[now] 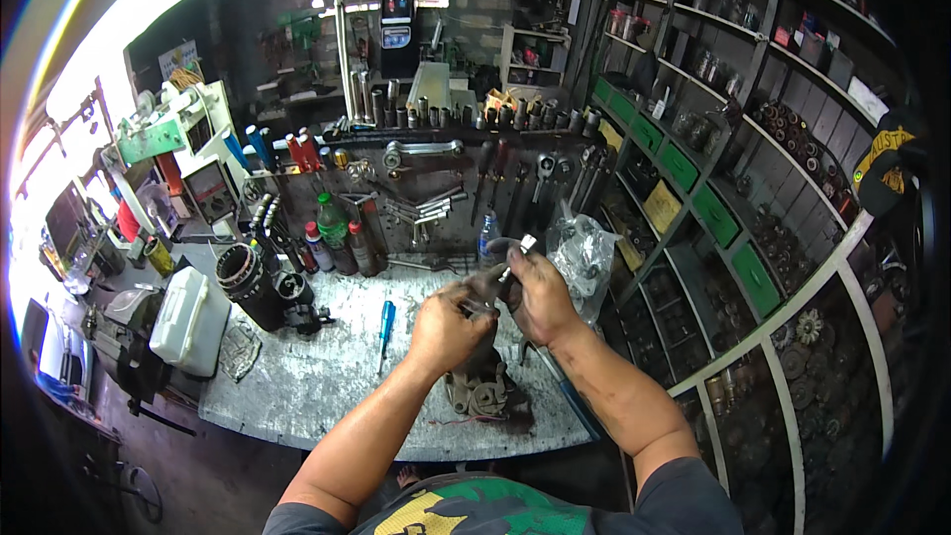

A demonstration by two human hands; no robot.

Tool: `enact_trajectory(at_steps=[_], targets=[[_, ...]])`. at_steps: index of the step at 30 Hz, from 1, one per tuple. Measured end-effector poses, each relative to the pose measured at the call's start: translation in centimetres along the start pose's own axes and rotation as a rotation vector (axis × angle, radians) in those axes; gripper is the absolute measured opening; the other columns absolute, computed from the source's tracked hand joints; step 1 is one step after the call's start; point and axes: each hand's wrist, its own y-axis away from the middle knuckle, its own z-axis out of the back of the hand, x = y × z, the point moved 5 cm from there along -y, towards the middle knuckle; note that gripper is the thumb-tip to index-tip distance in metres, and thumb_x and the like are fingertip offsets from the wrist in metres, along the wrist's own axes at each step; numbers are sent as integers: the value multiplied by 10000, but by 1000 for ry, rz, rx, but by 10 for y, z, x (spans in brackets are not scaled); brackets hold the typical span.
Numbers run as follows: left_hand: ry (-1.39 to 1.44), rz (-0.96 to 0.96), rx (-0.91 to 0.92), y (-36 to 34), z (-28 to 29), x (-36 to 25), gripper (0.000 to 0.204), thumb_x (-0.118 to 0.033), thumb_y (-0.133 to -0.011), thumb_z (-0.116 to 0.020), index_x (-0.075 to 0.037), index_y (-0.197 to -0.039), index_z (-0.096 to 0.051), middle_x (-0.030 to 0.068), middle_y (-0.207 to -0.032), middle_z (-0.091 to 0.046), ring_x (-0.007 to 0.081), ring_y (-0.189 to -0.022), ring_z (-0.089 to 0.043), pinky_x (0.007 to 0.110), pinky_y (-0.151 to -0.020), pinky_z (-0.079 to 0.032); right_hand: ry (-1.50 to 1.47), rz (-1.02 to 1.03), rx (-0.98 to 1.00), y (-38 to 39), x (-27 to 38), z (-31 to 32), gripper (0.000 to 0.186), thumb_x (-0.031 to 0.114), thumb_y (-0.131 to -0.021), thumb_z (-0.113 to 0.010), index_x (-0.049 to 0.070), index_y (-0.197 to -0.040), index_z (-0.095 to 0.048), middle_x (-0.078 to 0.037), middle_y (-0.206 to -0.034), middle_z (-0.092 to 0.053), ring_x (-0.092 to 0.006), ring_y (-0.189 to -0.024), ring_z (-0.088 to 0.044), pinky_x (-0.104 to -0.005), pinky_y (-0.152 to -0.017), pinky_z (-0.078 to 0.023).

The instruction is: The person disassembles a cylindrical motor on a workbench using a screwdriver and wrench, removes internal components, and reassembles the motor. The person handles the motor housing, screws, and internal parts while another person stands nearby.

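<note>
Both hands over worktop (pixel 297 386): left hand (pixel 446 322) fingers wrapped on dark metal part (pixel 487 289), right hand (pixel 540 297) fingers gripping same part, greasy motor housing (pixel 480 386) below.

Hidden, cropped and unresolved items, head view

Dark grimy metal motor housing (pixel 479 381) on the bench: upper half covered by both hands; small dark part pinched between left hand (pixel 446 327) and right hand (pixel 540 297) unidentifiable. Green-and-yellow patterned shirt (pixel 466 510) cut at 6 o'clock. Shelf parts at 3 o'clock too small; window at 10 o'clock blown out white.
</note>
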Motion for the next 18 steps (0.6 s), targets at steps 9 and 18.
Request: enact_trajectory(at_steps=[9, 18], targets=[[64, -17, 10, -2, -3, 0, 325, -169, -869, -846, 14, -1133, -793, 151, -1115, -786, 282, -1008, -782, 403, -912, -602, 1913, -101, 751, -43, 50, -52, 314, 229, -955, -767, -29, -1133, -770, -273, -1061, -769, -453, -1038, -746, -503, -903, -590], [19, -44, -5, 1, 0, -4, 332, -153, -870, -826, 2, -1162, -797, 176, -1146, -780, 310, -1052, -774, 406, -939, -594, 1419, 716, 141, 29, 55, -31, 194, 222, -1091, -665, 113, -1181, -797, -207, -1706, -452, -393, -1545, -492, -498, -1284, -404]])
